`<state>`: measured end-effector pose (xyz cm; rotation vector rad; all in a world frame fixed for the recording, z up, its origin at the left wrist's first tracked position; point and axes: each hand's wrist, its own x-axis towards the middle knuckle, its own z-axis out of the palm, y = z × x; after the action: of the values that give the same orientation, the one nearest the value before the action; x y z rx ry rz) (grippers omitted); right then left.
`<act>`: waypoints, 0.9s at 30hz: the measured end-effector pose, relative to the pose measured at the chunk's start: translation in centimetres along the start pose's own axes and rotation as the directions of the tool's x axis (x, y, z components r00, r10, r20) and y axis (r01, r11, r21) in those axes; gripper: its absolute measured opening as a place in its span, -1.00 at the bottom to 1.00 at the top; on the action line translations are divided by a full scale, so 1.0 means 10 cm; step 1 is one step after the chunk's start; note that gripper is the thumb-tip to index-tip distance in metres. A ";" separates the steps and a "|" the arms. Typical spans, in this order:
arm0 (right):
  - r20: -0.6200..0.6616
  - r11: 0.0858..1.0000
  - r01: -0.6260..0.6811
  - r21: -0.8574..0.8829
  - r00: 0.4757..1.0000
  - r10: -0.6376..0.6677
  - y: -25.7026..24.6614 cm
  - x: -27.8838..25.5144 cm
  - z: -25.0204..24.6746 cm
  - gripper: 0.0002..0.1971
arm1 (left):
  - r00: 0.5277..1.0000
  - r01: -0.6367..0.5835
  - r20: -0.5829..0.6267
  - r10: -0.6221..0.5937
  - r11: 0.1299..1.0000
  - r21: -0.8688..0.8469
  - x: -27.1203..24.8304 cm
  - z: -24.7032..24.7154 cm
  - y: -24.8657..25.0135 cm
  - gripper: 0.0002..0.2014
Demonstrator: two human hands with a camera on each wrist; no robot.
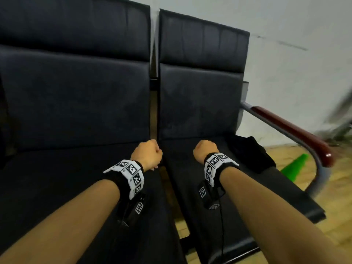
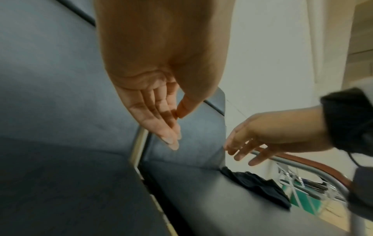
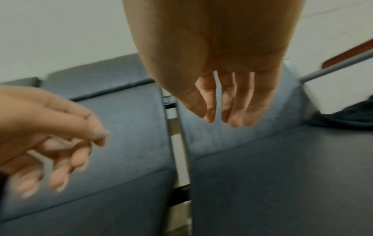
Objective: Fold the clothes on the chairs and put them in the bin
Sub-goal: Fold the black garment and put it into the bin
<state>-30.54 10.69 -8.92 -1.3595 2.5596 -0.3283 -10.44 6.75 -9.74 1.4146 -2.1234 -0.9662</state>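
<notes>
Much of the scene is blurred at the right edge of the head view, where streaks beyond the armrest cannot be made out, and both forearms are cut off by the lower frame. No bin can be identified with any certainty: in the left wrist view a wire-framed thing with green parts shows behind the armrest, too blurred to name, and what it holds cannot be told. The one garment in view is a dark cloth, crumpled and unfolded, lying at the back right corner of the right chair, partly hanging over the seat's side edge near the armrest. The left chair stands just beside it, a narrow gap between the two seats. The left hand hovers over that gap, its fingers relaxed and nearly straight, holding nothing. The right hand hangs above the right chair's seat, fingers loose and pointing down, also empty, and apart from the dark cloth. A green object lies on the floor beyond the seat.
</notes>
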 end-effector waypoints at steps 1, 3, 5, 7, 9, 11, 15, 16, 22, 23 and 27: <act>-0.020 0.998 -0.058 -0.021 0.998 0.058 0.30 0.21 -0.01 -0.69 | 1.000 -0.023 0.015 0.022 0.999 0.034 0.15 0.28 0.06 -0.85; -0.053 0.988 -0.151 -0.046 0.988 0.148 0.76 0.53 0.00 -0.54 | 0.997 -0.072 0.009 0.072 0.989 0.130 0.34 0.63 0.14 -0.87; -0.026 0.971 -0.228 -0.068 0.974 0.227 1.21 0.78 0.07 -0.46 | 0.993 -0.119 -0.002 0.121 0.974 0.192 0.52 0.91 0.19 -0.89; 0.068 0.950 -0.284 -0.129 0.953 0.294 1.54 0.98 0.19 -0.43 | 0.989 -0.144 -0.006 0.148 0.970 0.195 0.65 1.12 0.21 -0.90; 0.158 0.940 -0.310 -0.144 0.930 0.331 1.71 1.18 0.29 -0.38 | 0.990 -0.141 -0.002 0.144 0.973 0.183 0.74 1.26 0.18 -0.91; 0.192 0.948 -0.303 -0.099 0.929 0.317 1.74 1.30 0.29 -0.41 | 0.990 -0.139 0.009 0.140 0.974 0.177 0.76 1.32 0.15 -0.93; 0.081 0.957 -0.281 0.075 0.958 0.275 1.44 1.20 0.25 -0.63 | 0.995 -0.096 -0.001 0.097 0.988 0.124 0.75 1.29 0.11 -0.89; 0.048 0.961 -0.252 0.118 0.968 0.248 1.29 1.08 0.26 -0.66 | 0.998 -0.069 -0.001 0.069 0.992 0.107 0.72 1.24 0.13 -0.91; 0.017 0.870 0.127 0.477 0.988 -0.154 0.23 0.20 0.25 -0.88 | 0.995 -0.074 0.076 0.059 0.975 0.208 0.44 0.68 0.24 -0.39; -0.003 0.805 0.210 0.556 0.968 -0.251 0.00 0.07 0.18 -0.84 | 0.992 -0.118 0.066 0.107 0.973 0.200 0.35 0.47 0.26 -0.32; -0.104 0.602 0.394 0.694 0.883 -0.458 -0.78 -0.45 -0.20 -0.73 | 0.971 -0.237 -0.026 0.236 0.971 -0.025 -0.05 -0.30 0.26 -0.55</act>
<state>-22.55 10.33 -4.28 -1.5626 1.6644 -1.1650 -9.91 6.85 -5.79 1.1211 -2.1916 -0.8787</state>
